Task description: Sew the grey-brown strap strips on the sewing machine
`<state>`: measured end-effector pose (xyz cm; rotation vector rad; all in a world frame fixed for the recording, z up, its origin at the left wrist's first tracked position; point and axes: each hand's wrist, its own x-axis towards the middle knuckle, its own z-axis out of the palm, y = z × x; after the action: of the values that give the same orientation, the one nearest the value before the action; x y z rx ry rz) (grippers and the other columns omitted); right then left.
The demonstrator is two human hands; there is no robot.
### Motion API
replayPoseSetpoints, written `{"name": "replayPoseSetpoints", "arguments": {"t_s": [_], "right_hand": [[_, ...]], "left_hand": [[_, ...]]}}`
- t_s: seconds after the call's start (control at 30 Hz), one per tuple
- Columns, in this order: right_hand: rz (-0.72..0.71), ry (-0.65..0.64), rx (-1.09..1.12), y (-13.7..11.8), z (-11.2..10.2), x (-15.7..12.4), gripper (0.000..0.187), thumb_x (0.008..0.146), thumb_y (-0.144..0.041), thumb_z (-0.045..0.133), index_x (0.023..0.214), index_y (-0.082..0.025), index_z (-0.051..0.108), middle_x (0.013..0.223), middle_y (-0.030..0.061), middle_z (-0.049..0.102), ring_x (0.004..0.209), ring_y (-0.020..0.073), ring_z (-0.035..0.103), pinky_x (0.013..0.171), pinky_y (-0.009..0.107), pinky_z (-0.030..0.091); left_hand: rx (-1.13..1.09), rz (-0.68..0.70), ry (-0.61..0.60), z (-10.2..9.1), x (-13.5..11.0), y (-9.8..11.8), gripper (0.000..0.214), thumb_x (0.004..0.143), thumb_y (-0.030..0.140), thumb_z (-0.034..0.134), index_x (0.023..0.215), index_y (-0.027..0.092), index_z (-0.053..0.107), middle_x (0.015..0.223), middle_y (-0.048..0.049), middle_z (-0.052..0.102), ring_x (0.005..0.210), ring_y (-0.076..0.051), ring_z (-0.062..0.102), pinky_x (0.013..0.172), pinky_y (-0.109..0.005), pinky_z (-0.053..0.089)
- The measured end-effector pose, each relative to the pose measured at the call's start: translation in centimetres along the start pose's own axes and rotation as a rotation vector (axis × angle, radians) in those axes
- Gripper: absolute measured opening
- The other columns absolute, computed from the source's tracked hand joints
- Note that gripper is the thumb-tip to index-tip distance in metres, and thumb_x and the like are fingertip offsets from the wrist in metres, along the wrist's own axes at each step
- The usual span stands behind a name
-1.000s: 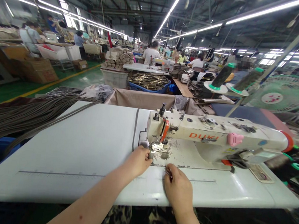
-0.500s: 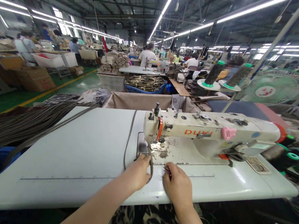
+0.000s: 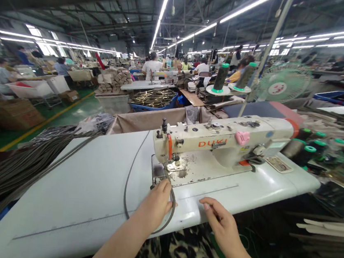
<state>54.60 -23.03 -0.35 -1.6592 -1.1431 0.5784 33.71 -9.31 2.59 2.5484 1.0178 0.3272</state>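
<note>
My left hand [image 3: 160, 200] is closed on a thin dark grey-brown cord [image 3: 170, 216], just in front of the presser foot of a white sewing machine [image 3: 220, 145]. The cord curves round the hand, loops at the table's front edge and runs back across the left of the white tabletop [image 3: 101, 179]. Near the front edge, to the right, my right hand [image 3: 221, 223] hovers apart from the cord. Its index finger and thumb stretch forward and the other fingers curl loosely; nothing shows between them.
A thick bundle of similar cords [image 3: 27, 174] hangs off the table's left side. Thread cones [image 3: 221, 77] and a green fan [image 3: 284, 84] stand behind the machine. More thread spools [image 3: 308, 155] are at the right. A fabric-lined bin [image 3: 151, 118] is beyond the table.
The view has turned to the right. My right hand has drawn away from the machine bed and opened; dark pointed tips at its fingers no longer show. The cord loop has widened toward me.
</note>
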Motion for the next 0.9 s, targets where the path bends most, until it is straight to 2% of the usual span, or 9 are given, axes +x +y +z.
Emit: {"name": "replayPoseSetpoints", "arguments": {"t_s": [0.13, 0.2, 0.3, 0.4, 0.53, 0.67, 0.77, 0.9], "right_hand": [[0.151, 0.173, 0.097, 3.2, -3.1, -2.3, 0.051, 0.096, -0.063, 0.05, 0.103, -0.018, 0.071, 0.058, -0.0046, 0.047, 0.055, 0.015, 0.046, 0.055, 0.028, 0.039], [0.194, 0.283, 0.026, 5.1, -5.2, -3.5, 0.057, 0.094, -0.068, 0.048, 0.101, -0.016, 0.071, 0.059, -0.0035, 0.05, 0.056, 0.0153, 0.049, 0.056, 0.028, 0.041], [0.265, 0.482, -0.118, 7.6, -9.4, -5.3, 0.064, 0.091, -0.073, 0.044, 0.095, -0.016, 0.072, 0.064, 0.001, 0.059, 0.061, 0.0181, 0.056, 0.06, 0.03, 0.046], [0.356, 0.68, -0.253, 9.3, -14.2, -7.0, 0.059, 0.088, -0.067, 0.044, 0.096, -0.016, 0.073, 0.075, 0.006, 0.068, 0.075, 0.0226, 0.064, 0.073, 0.034, 0.05], [0.525, 0.89, -0.43, 10.2, -20.3, -9.0, 0.047, 0.086, -0.05, 0.044, 0.099, -0.015, 0.073, 0.094, 0.0124, 0.073, 0.09, 0.0269, 0.066, 0.082, 0.038, 0.049], [0.689, 0.985, -0.59, 9.7, -24.2, -9.9, 0.044, 0.086, -0.041, 0.048, 0.114, -0.014, 0.069, 0.106, 0.0158, 0.073, 0.103, 0.0312, 0.065, 0.085, 0.042, 0.047], [0.781, 1.006, -0.678, 8.9, -25.8, -9.4, 0.046, 0.091, -0.042, 0.051, 0.126, -0.015, 0.063, 0.115, 0.0162, 0.071, 0.11, 0.0331, 0.065, 0.088, 0.044, 0.047], [0.87, 0.992, -0.748, 8.0, -27.7, -7.5, 0.047, 0.093, -0.049, 0.055, 0.126, -0.015, 0.06, 0.124, 0.0203, 0.067, 0.116, 0.0354, 0.065, 0.092, 0.046, 0.049]], "left_hand": [[0.145, 0.076, 0.017, 1.0, -0.2, -0.2, 0.033, 0.094, 0.014, 0.056, 0.126, 0.018, 0.058, 0.141, -0.015, 0.057, 0.132, -0.029, 0.058, 0.112, -0.042, 0.049], [0.193, 0.113, 0.046, 1.6, -0.4, -0.8, 0.03, 0.096, 0.015, 0.049, 0.125, 0.018, 0.058, 0.14, -0.0148, 0.057, 0.132, -0.029, 0.058, 0.11, -0.043, 0.05], [0.218, 0.201, 0.099, 2.7, -0.4, -2.6, 0.028, 0.101, 0.025, 0.044, 0.123, 0.018, 0.059, 0.136, -0.0145, 0.059, 0.126, -0.029, 0.062, 0.105, -0.042, 0.054], [0.242, 0.255, 0.133, 4.2, 0.3, -4.9, 0.028, 0.102, 0.034, 0.043, 0.12, 0.02, 0.059, 0.13, -0.013, 0.062, 0.122, -0.03, 0.064, 0.102, -0.041, 0.055], [0.271, 0.281, 0.217, 6.2, 0.9, -7.0, 0.031, 0.101, 0.036, 0.043, 0.123, 0.018, 0.056, 0.132, -0.0165, 0.06, 0.121, -0.031, 0.065, 0.104, -0.041, 0.054], [0.269, 0.294, 0.305, 7.3, 1.1, -7.3, 0.031, 0.102, 0.038, 0.043, 0.122, 0.017, 0.054, 0.133, -0.0188, 0.058, 0.116, -0.031, 0.066, 0.102, -0.042, 0.055], [0.259, 0.274, 0.357, 7.5, 1.0, -7.1, 0.029, 0.101, 0.039, 0.044, 0.119, 0.019, 0.055, 0.132, -0.018, 0.06, 0.112, -0.03, 0.068, 0.099, -0.042, 0.055], [0.22, 0.292, 0.34, 7.6, 1.0, -7.6, 0.03, 0.1, 0.04, 0.043, 0.121, 0.021, 0.055, 0.131, -0.0161, 0.061, 0.112, -0.031, 0.068, 0.098, -0.041, 0.056]]}}
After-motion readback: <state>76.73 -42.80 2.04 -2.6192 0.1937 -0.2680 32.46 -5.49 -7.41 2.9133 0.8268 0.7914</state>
